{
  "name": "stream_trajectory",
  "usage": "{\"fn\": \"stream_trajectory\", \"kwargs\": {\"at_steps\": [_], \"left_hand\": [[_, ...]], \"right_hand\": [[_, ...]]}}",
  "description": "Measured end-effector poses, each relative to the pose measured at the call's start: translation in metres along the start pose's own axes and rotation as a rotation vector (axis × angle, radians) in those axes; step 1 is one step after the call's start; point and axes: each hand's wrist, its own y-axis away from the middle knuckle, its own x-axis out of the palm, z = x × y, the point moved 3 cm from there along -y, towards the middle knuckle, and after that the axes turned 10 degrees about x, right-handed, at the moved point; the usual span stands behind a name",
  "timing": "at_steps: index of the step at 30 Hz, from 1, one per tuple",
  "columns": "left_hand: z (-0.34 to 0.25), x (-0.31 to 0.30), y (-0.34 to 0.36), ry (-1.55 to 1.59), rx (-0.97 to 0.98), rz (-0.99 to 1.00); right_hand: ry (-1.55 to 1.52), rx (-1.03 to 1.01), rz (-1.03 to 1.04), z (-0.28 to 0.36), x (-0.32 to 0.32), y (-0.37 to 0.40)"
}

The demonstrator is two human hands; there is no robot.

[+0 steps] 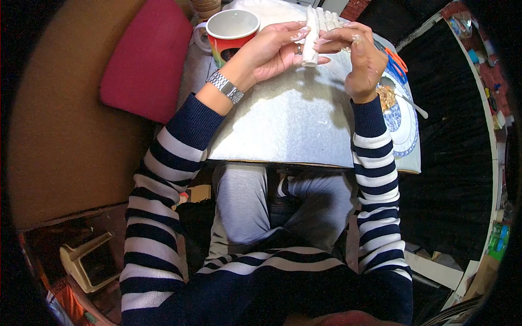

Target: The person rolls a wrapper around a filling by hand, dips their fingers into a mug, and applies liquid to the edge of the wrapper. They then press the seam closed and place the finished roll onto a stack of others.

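Observation:
My left hand (274, 50) and my right hand (361, 57) meet above the far side of a small table (288, 130) with a pale, floury top. Between their fingertips they pinch a white piece of dough (310, 41), folded like a dumpling and held upright. A row of finished white dumplings (326, 19) lies on the table just behind the hands. A metal watch sits on my left wrist and a ring on a left finger. Both sleeves are navy and white striped.
A red and white mug (231, 30) stands at the table's far left. A blue patterned plate (399, 117) with brownish filling and a spoon (410, 103) sits at the right edge, orange-handled scissors (397, 60) beyond it. A red cushion (147, 57) lies on the left.

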Motion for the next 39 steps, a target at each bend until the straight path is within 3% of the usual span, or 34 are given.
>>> {"fn": "stream_trajectory", "kwargs": {"at_steps": [4,7,11,16,22,25,27,28,29,31,33,36,39], "left_hand": [[-0.003,0.004,0.000,0.063,-0.001,0.010],[-0.003,0.003,0.000,0.032,0.016,0.042],[-0.004,-0.003,0.001,0.188,0.018,0.150],[-0.003,-0.004,-0.001,0.009,0.041,0.024],[0.002,0.000,-0.001,-0.154,0.024,0.000],[0.008,0.008,0.002,-0.251,-0.003,-0.070],[0.012,-0.002,0.003,-0.412,-0.094,-0.107],[0.022,-0.019,0.002,-0.286,-0.037,-0.031],[0.036,-0.043,0.003,-0.158,0.014,0.045],[0.053,-0.084,-0.003,-0.497,0.049,0.140],[0.064,-0.102,-0.002,-0.782,0.072,0.180],[0.052,-0.079,0.012,-0.761,0.088,0.101],[0.029,-0.018,0.011,-0.315,-0.142,-0.305]], "right_hand": [[0.111,0.029,0.109,0.002,-0.005,0.003],[0.049,0.097,-0.003,0.000,-0.003,0.005],[-0.015,0.051,0.052,0.006,0.005,0.004],[0.052,0.038,0.129,0.013,0.003,0.004],[-0.049,0.087,0.065,0.006,-0.008,0.002],[-0.128,0.313,-0.135,0.006,0.009,-0.004],[0.056,0.129,0.031,0.029,0.029,-0.019],[0.147,0.026,0.133,0.043,0.042,-0.029],[0.172,0.067,0.210,0.044,0.059,-0.033],[0.225,0.157,0.362,0.038,0.091,-0.041],[0.393,0.225,0.645,0.039,0.111,-0.055],[0.580,0.255,0.913,0.027,0.142,-0.061],[0.574,0.391,1.105,0.021,0.154,-0.068]]}}
